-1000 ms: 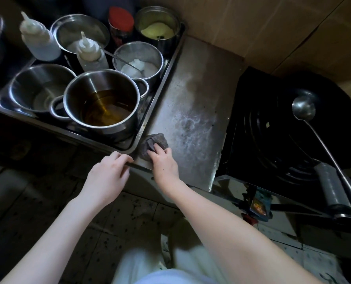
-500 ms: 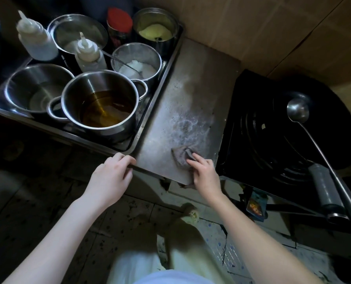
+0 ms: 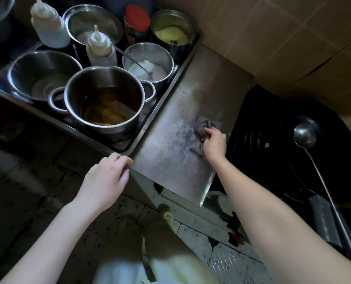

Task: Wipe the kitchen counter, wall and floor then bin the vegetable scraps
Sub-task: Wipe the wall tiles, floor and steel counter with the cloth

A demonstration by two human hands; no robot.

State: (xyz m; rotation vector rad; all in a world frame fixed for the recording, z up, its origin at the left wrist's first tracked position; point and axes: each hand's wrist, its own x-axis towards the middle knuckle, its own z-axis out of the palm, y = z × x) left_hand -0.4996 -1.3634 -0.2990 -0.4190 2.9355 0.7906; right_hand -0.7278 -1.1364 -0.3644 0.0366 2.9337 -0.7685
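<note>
On the steel counter [image 3: 170, 152], near the stove [image 3: 273, 152]: grey cloth [image 3: 207, 125], bunched, pinned under right hand [image 3: 215, 142], fingers curled onto it. Left hand [image 3: 107, 177] grips the counter's front edge, fingers hooked over (just beside the tray [image 3: 164, 94] corner).

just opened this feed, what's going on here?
A person is cleaning a steel counter. The right hand holds a grey cloth down on the counter, near the side by the black wok, where a ladle rests. The left hand grips the counter's front edge, beside a tray of pots and squeeze bottles. No vegetable scraps are in view.
</note>
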